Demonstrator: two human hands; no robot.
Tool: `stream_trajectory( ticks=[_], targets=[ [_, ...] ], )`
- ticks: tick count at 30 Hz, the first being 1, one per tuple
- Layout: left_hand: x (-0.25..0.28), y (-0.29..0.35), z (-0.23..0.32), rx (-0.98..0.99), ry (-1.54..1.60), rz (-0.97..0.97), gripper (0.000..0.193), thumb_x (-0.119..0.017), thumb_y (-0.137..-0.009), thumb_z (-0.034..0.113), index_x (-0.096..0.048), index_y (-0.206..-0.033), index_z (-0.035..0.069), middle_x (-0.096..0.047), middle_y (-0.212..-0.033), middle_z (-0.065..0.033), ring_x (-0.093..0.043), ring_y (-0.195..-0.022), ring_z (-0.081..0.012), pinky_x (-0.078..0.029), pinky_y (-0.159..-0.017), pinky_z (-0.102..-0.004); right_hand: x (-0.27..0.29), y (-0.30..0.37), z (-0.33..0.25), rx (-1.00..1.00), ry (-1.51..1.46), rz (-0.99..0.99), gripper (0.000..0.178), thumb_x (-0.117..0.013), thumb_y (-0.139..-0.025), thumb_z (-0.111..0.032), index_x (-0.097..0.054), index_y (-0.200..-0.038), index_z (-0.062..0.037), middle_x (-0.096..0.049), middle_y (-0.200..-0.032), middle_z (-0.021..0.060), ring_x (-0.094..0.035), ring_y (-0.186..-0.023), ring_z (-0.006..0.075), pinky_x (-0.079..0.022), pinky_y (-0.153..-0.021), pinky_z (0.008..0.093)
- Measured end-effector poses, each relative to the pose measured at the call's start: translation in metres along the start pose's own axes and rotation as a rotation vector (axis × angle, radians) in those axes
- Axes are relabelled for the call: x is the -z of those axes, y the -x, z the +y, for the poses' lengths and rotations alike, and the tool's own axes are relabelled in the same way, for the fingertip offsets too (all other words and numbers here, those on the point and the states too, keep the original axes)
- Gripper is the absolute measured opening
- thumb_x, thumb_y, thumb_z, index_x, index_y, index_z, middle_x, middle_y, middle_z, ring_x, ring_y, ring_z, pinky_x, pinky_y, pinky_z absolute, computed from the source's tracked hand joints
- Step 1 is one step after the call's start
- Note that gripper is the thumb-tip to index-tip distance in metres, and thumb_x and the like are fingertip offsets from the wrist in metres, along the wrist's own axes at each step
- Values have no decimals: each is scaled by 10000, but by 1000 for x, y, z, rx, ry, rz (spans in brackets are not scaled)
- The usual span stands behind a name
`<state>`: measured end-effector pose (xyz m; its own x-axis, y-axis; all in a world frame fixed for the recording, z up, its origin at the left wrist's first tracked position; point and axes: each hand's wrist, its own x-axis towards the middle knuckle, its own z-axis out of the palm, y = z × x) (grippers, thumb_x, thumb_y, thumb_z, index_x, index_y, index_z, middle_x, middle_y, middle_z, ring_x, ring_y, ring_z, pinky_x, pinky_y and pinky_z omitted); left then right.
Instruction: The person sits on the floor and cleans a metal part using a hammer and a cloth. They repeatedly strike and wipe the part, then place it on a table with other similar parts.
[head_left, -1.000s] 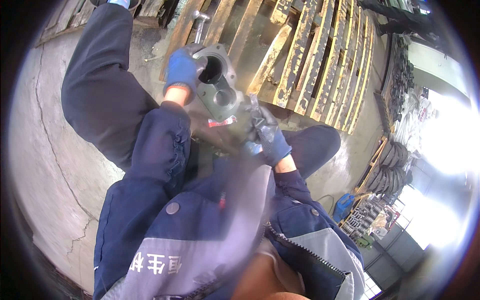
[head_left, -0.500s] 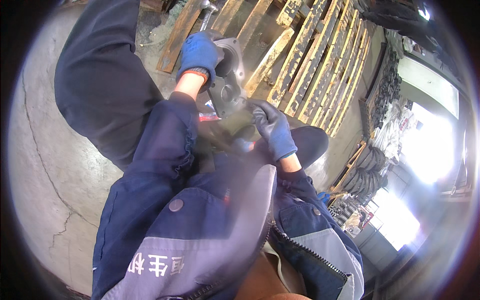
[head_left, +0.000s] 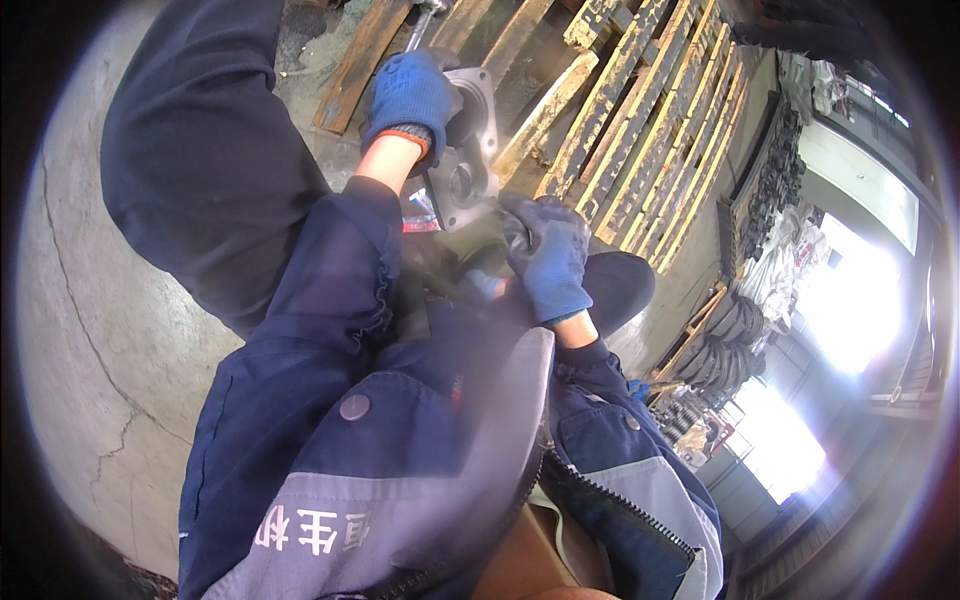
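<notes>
My left hand [head_left: 412, 97], in a blue knitted glove with an orange cuff, is closed round a grey metal casting [head_left: 481, 188]. The casting has a flat flange, a large round opening at its far end, a smaller hole nearer me and bolt holes near its edge. My right hand [head_left: 549, 255], in a blue glove with dark-coated fingers, is closed beside the casting's near right corner. Its fingers are curled in, and what they hold, if anything, is hidden. Whether the right fingertips touch the casting is unclear.
Wooden pallet slats [head_left: 640, 120] with worn dark and yellow paint lie ahead and right. A shiny metal tool [head_left: 424, 25] rests beyond my left hand. Below the casting is a red-and-white item [head_left: 421, 223]. Stacked dark rings [head_left: 730, 335] stand right. Cracked concrete floor [head_left: 90, 330] extends left.
My left hand and the casting have shifted slightly right and away from me. The right hand has turned, its fingers more curled and a little off the casting's corner.
</notes>
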<state>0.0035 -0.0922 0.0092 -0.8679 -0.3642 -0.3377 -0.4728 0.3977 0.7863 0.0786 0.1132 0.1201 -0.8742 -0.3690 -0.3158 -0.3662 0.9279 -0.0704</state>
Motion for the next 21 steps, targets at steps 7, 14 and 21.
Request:
stream_trajectory(
  ticks=[7, 14, 21],
  targets=[
    [5, 2, 4, 15, -12, -25, 375, -726, -720, 87, -751, -1087, 157, -723, -1023, -172, -696, -968, -341, -543, -894, -386, 10, -11, -9, 29, 33, -51, 260, -663, -806, -186, -718, -1057, -230, -684, -847, 89, -652, -848, 318, -508, -754, 439],
    [3, 3, 1, -50, -8, 15, 350, -726, -724, 92, -752, -1067, 154, -719, -1017, -174, -688, -972, -350, -540, -898, -393, 9, -19, -7, 80, 84, -104, 304, -675, -758, -153, -744, -1036, -255, -670, -834, 91, -644, -841, 312, -505, -761, 434],
    [-1, 1, 0, -52, -43, 15, 359, -731, -701, 81, -751, -1058, 119, -719, -984, -189, -689, -944, -357, -538, -884, -396, 6, -36, 7, 281, 179, -128, 318, -664, -713, -104, -755, -985, -242, -655, -809, 64, -650, -848, 278, -497, -717, 432]
  ],
)
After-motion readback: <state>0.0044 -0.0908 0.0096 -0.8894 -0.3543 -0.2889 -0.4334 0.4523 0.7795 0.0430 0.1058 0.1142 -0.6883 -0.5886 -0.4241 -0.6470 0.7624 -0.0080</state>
